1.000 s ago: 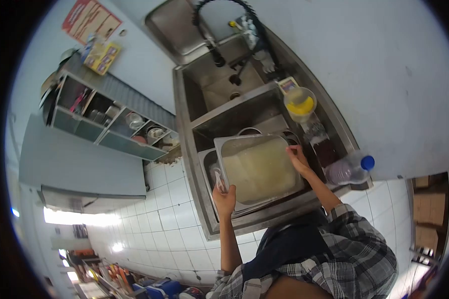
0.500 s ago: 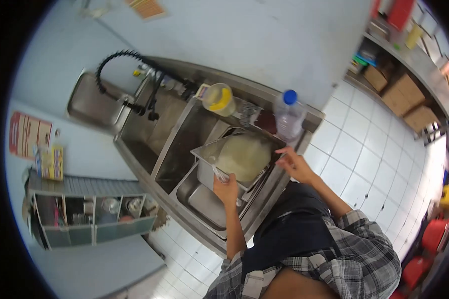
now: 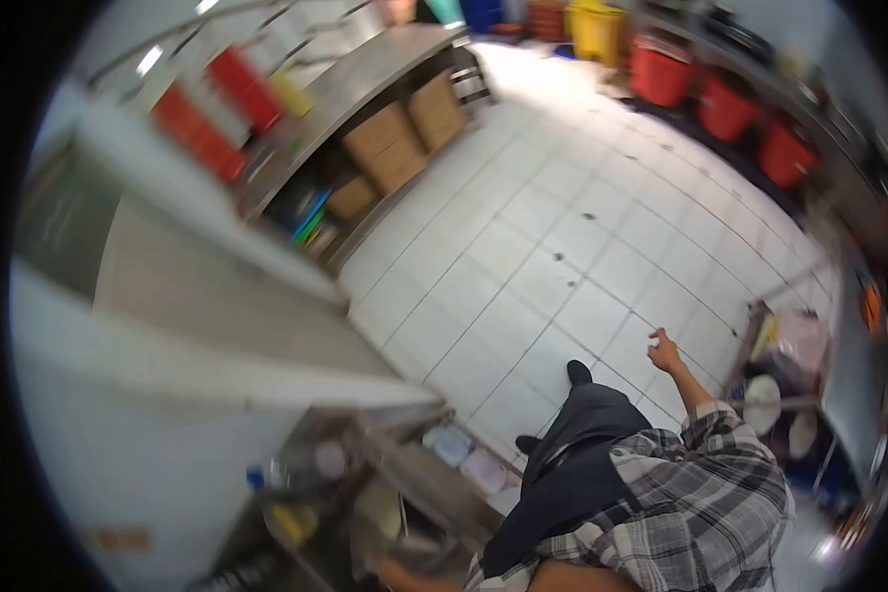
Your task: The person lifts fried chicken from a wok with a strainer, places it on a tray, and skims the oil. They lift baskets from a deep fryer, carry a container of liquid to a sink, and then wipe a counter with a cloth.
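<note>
My right hand (image 3: pixel 664 350) hangs over the tiled floor, away from the sink, its fingers loosely bent with a gap between them. No object shows clearly in it. At the bottom edge, my left hand (image 3: pixel 373 555) is smeared by motion beside the sink (image 3: pixel 424 483); its fingers cannot be made out. Near it is a blurred pale mass (image 3: pixel 380 508), probably the contents of the metal pan. A clear bottle (image 3: pixel 291 472) with a blue cap and a tub with yellow in it (image 3: pixel 293 523) stand at the sink's back side.
White floor tiles (image 3: pixel 523 237) stretch ahead. A steel counter (image 3: pixel 365 74) with cardboard boxes (image 3: pixel 385 143) below stands at far left. Red bins (image 3: pixel 725 109) and a yellow bin (image 3: pixel 595 35) line the far right. A metal rack (image 3: pixel 789 400) with bags and containers is at right.
My view has swung right, from the sink to the floor. My right hand has left the pan's side and is out over the tiles. My left hand, earlier on the pan's edge, is blurred.
</note>
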Demonstrator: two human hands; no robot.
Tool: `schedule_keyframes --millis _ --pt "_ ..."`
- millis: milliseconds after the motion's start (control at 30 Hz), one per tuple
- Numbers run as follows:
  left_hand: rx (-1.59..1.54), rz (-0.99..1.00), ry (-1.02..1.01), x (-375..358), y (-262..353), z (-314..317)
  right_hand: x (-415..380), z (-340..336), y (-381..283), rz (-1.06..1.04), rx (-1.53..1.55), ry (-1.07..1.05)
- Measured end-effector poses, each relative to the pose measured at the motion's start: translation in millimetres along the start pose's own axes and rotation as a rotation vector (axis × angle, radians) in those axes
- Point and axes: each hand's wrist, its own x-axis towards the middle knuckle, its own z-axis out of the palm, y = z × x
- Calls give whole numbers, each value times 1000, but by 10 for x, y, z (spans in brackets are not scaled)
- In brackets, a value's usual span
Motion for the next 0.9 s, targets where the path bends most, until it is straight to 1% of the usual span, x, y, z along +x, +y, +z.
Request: schedule_keyframes --millis 33,67,100,133,167,200,233,300,333,367,433,500,533,567,600,633,667,733,767,800,833,867,900 --pt "-153 -103 117 -10 372 -38 -62 -25 696 171 20 63" --pt "-251 -115 170 -10 674 -63 -180 -64 1169 333 43 113" --pt "-284 -100 187 200 1061 16 18 48 890 534 87 161" --pt "-328 -54 184 140 1404 4 -256 -277 1170 744 137 196" --pt "-364 -9 170 110 1774 28 -343 -352 1458 869 121 118" --pt "-401 33 156 27 2126 36 -513 -280 1954 984 110 28" --pt "-419 84 134 -89 2516 -26 -612 -177 2491 942 181 -33" --pt "-473 182 76 -185 3238 13 -435 -102 2105 1096 343 -46" --pt "-501 205 49 139 3603 69 -354 -127 1778 1177 416 -48" --pt "-522 256 17 64 3950 -17 -287 -355 1892 1191 431 -24" --pt "-556 364 -39 99 4722 -140 -10 -515 1893 1001 564 -233" --pt "-584 515 -91 137 5603 -254 464 -773 1832 843 540 -176" --pt "-594 610 -109 109 6130 -354 719 -897 1850 738 530 -127" --pt "-619 703 -124 378 6804 -395 1224 -729 1425 650 516 -30" --pt "-625 813 -146 310 7421 -525 1359 -1045 1216 601 479 69" --pt "-616 909 -173 153 8028 -671 1608 -924 1502 433 336 286" --pt "-608 991 -201 -73 8626 -788 1795 -1084 1675 333 265 416" --pt "-566 1138 -235 -420 9777 -1053 1867 -1952 1285 536 567 370" --pt "-548 1197 -244 -637 10306 -1152 1841 -2074 1382 584 598 411" --pt "-562 1221 -262 -662 10734 -1204 1810 -2110 1229 547 645 499" --pt "-552 1239 -280 -784 11233 -1278 1908 -2306 1249 528 681 567" --pt "-539 1276 -316 -933 11793 -1359 2023 -2603 1301 579 659 575" --pt "-552 1310 -347 -1150 12271 -1444 1955 -2803 1399 545 680 814"
